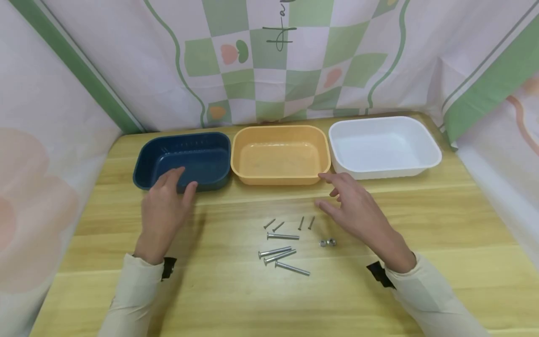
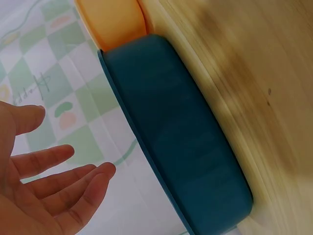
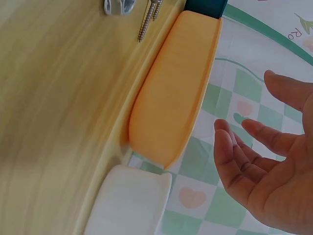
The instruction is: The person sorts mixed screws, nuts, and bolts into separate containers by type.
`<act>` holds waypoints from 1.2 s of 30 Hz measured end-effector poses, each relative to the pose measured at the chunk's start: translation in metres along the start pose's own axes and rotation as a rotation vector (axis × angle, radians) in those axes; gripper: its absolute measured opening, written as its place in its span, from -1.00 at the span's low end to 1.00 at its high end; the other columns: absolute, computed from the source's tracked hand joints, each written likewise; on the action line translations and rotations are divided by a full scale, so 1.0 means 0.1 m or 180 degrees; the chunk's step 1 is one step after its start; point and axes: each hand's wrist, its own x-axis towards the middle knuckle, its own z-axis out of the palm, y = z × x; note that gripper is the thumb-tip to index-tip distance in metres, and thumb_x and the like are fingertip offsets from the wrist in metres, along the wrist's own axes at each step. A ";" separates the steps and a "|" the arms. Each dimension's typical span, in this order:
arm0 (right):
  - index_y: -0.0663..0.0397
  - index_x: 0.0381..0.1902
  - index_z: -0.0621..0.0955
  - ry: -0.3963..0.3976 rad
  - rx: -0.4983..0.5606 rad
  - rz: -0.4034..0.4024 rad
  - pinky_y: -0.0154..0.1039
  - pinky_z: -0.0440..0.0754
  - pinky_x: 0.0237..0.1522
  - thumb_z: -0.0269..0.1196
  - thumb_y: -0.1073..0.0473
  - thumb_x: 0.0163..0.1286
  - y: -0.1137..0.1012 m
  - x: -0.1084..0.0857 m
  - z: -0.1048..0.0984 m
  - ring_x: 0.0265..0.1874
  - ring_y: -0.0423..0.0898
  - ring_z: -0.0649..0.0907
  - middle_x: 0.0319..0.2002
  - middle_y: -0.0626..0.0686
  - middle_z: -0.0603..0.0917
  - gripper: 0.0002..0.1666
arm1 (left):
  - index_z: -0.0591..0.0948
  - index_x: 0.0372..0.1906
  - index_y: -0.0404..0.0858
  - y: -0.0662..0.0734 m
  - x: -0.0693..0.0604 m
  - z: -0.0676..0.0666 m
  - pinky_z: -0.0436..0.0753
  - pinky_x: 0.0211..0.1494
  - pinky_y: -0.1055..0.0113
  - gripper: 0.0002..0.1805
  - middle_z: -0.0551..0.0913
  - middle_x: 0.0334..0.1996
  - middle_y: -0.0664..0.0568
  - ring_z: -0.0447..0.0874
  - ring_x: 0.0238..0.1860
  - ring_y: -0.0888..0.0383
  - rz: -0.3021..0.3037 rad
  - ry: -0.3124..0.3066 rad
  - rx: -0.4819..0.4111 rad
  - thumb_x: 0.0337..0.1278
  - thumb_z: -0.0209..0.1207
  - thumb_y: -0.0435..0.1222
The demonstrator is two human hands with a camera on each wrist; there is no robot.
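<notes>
Over the near edge of the dark blue tray (image 1: 189, 140) hovers my left hand (image 1: 164, 206), fingers loosely bent and holding nothing. My right hand (image 1: 358, 210) hangs above the table near the front right corner of the yellow tray (image 1: 280, 180), also holding nothing, with thumb and fingers apart. Between the hands lie several long bolts (image 1: 283, 236) and several small screws (image 1: 278, 226). Two metal nuts (image 1: 331, 242) sit side by side to the right of the bolts. In the right wrist view, a nut (image 3: 119, 6) and screws (image 3: 145, 22) show at the top edge.
A white tray (image 1: 383, 171) stands to the right of the yellow one, so three trays form a row along the back of the wooden table (image 1: 219, 299). Behind them hangs a checked curtain (image 1: 269, 84), with more cloth at both sides.
</notes>
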 end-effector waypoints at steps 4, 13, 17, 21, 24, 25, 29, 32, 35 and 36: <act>0.17 0.33 0.47 0.0021 0.0044 -0.0083 0.04 0.61 -0.27 0.41 0.10 0.32 0.03 -0.01 0.03 -0.15 0.09 0.62 0.04 0.20 0.55 -0.32 | 0.61 0.10 -0.51 -0.04 0.00 -0.02 0.64 -0.23 -0.19 -0.54 0.63 0.03 -0.42 0.66 -0.08 -0.35 -0.0061 0.0002 -0.0013 0.21 0.35 -0.27; 0.20 0.34 0.46 -0.0068 0.0081 -0.0122 0.06 0.62 -0.24 0.40 0.11 0.33 0.04 0.00 0.05 -0.14 0.08 0.64 0.08 0.19 0.58 -0.31 | 0.61 0.09 -0.51 -0.14 0.01 -0.07 0.62 -0.32 -0.22 -0.55 0.63 0.02 -0.43 0.67 -0.19 -0.37 -0.0167 0.0063 0.0068 0.23 0.34 -0.28; 0.20 0.36 0.45 -0.0139 0.0096 -0.0077 0.08 0.63 -0.21 0.40 0.11 0.33 0.04 0.00 0.03 -0.15 0.08 0.66 0.07 0.18 0.61 -0.30 | 0.61 0.09 -0.52 -0.17 0.01 -0.07 0.62 -0.37 -0.21 -0.55 0.63 0.01 -0.43 0.68 -0.25 -0.38 -0.0151 0.0113 0.0127 0.22 0.34 -0.28; 0.19 0.36 0.45 -0.0209 0.0161 -0.0004 0.08 0.64 -0.20 0.40 0.13 0.32 0.05 0.00 0.03 -0.20 0.06 0.69 -0.05 0.17 0.67 -0.30 | 0.59 0.13 -0.52 -0.19 0.01 -0.08 0.61 -0.34 -0.22 -0.52 0.62 0.01 -0.45 0.67 -0.25 -0.40 -0.0239 0.0093 0.0165 0.23 0.33 -0.26; 0.18 0.37 0.44 -0.0300 0.0223 0.0076 0.06 0.65 -0.19 0.39 0.11 0.35 0.04 0.00 0.05 -0.21 0.04 0.70 -0.08 0.16 0.70 -0.30 | 0.56 0.17 -0.51 -0.21 0.02 -0.11 0.60 -0.37 -0.23 -0.50 0.62 -0.02 -0.48 0.65 -0.34 -0.41 -0.0339 0.0083 0.0227 0.24 0.32 -0.26; 0.18 0.38 0.44 -0.0328 0.0239 0.0100 0.06 0.65 -0.18 0.38 0.10 0.36 0.05 0.00 0.05 -0.21 0.03 0.70 -0.09 0.15 0.70 -0.30 | 0.56 0.17 -0.51 -0.22 0.01 -0.11 0.59 -0.37 -0.24 -0.49 0.63 -0.04 -0.48 0.64 -0.37 -0.42 -0.0358 0.0085 0.0240 0.24 0.32 -0.26; 0.18 0.36 0.46 -0.0402 0.0231 0.0143 0.02 0.65 -0.20 0.36 0.05 0.38 0.07 -0.02 0.06 -0.24 -0.01 0.70 -0.19 0.08 0.72 -0.33 | 0.56 0.17 -0.51 -0.27 0.01 -0.12 0.56 -0.48 -0.20 -0.49 0.64 -0.10 -0.49 0.60 -0.52 -0.37 -0.0365 0.0112 0.0272 0.24 0.33 -0.26; 0.20 0.32 0.48 -0.0437 0.0199 0.0123 -0.03 0.64 -0.23 0.36 0.05 0.38 0.08 -0.04 0.04 -0.30 -0.07 0.68 -0.27 0.01 0.71 -0.36 | 0.56 0.17 -0.51 -0.30 0.01 -0.11 0.57 -0.48 -0.19 -0.49 0.63 -0.09 -0.49 0.60 -0.52 -0.36 -0.0360 0.0122 0.0262 0.24 0.33 -0.26; 0.21 0.30 0.50 -0.0495 0.0198 0.0080 -0.09 0.62 -0.28 0.36 0.06 0.37 0.08 -0.02 0.03 -0.35 -0.12 0.66 -0.31 -0.05 0.70 -0.37 | 0.55 0.18 -0.51 -0.32 0.02 -0.11 0.59 -0.40 -0.22 -0.49 0.62 -0.03 -0.48 0.63 -0.41 -0.40 -0.0428 0.0129 0.0244 0.25 0.32 -0.27; 0.22 0.30 0.50 -0.0519 0.0207 0.0069 -0.11 0.62 -0.30 0.37 0.07 0.37 0.08 -0.01 0.03 -0.36 -0.13 0.65 -0.31 -0.06 0.69 -0.38 | 0.55 0.18 -0.51 -0.33 0.02 -0.12 0.59 -0.39 -0.23 -0.49 0.61 0.00 -0.48 0.64 -0.39 -0.41 -0.0453 0.0141 0.0248 0.25 0.32 -0.27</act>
